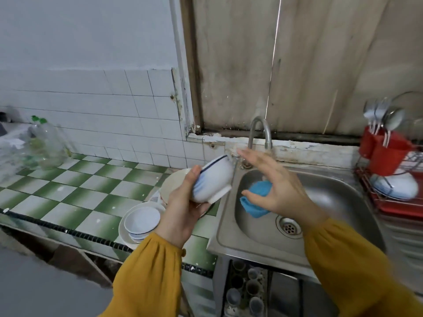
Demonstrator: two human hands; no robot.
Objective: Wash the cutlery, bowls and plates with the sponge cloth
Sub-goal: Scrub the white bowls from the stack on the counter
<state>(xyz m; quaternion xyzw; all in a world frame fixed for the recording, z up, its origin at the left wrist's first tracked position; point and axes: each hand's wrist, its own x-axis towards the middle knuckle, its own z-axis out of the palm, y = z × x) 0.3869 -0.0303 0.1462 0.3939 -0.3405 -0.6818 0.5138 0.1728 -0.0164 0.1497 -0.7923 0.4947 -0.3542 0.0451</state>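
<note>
My left hand (183, 211) grips a white bowl with a blue rim line (214, 181), tipped on its side at the left edge of the steel sink (229, 236). My right hand (281, 186) hovers over the basin and holds the blue sponge cloth (254, 207) between thumb and palm. Its upper fingers stretch out towards the bowl's rim, and the cloth hangs just right of the bowl. More white bowls (142, 221) are stacked on a plate on the counter, below my left hand. Another plate (171, 181) lies behind the held bowl.
A curved tap (259, 131) stands behind the sink. At the right, a red holder (386, 154) carries spoons (380, 113) above a red rack with white dishes (393, 186). A glass jar (45, 145) stands far left on the green-checked counter (80, 186).
</note>
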